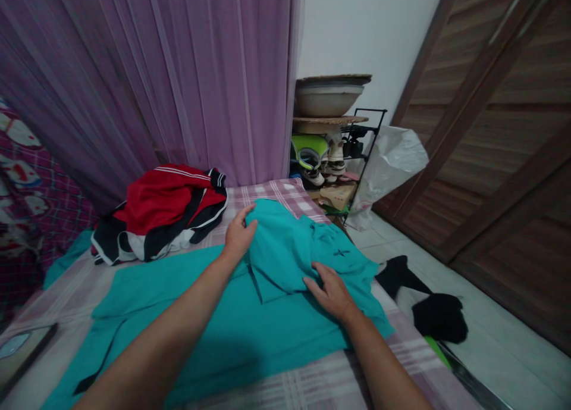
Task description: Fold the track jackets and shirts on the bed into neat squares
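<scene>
A teal shirt lies spread across the bed, with part of its cloth folded over near the far end. My left hand touches the left edge of that folded part, thumb and fingers apart. On the right side of the fold rests my right hand, its thumb and forefinger spread on the cloth. A small dark mark shows on the gathered teal fabric beyond my right hand. Near the lower left, a black tab sticks out from the shirt beside my left forearm, which hides some of the cloth.
A crumpled red, navy and white jacket lies behind the shirt on the checked bedsheet. A phone is at the left edge. Beyond the bed stand a shoe rack and a white bag. Dark clothes lie on the floor.
</scene>
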{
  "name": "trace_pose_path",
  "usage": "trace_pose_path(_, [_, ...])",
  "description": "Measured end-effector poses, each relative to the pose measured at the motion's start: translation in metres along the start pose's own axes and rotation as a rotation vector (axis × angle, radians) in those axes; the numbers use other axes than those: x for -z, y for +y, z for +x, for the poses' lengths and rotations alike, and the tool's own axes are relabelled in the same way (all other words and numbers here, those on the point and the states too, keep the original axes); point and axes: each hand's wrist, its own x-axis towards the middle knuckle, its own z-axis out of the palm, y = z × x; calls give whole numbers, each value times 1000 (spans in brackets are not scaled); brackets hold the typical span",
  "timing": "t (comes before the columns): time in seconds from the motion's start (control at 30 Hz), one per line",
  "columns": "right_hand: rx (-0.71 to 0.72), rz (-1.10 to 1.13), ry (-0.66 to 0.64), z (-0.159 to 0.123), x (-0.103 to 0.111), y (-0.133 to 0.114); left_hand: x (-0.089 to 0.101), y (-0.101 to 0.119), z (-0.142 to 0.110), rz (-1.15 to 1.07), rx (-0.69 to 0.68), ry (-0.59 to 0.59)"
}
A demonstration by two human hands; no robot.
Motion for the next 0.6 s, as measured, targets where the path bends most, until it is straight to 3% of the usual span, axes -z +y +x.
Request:
trace_pose_path(0.07, [-57,44,52,2,-1,5,42,-14,-24,-9,-2,121])
trace_pose_path(0.17, [-67,96,41,8,-2,9,97,-45,-78,64,34,177])
trace_pose_path(0.27, [-34,63,10,19,-2,13,131,-75,-134,204,140,72])
trace_pose_path(0.37, [-1,-58,-84,35,3,16,150,-92,-165,315,230,-86])
trace_pose_path(0.47, [20,-225,-225,55,16,16,167,-95,-159,427,251,-154])
trace_pose_path(0.6, [52,-378,-296,79,36,8,182,-94,-113,642,88,-121])
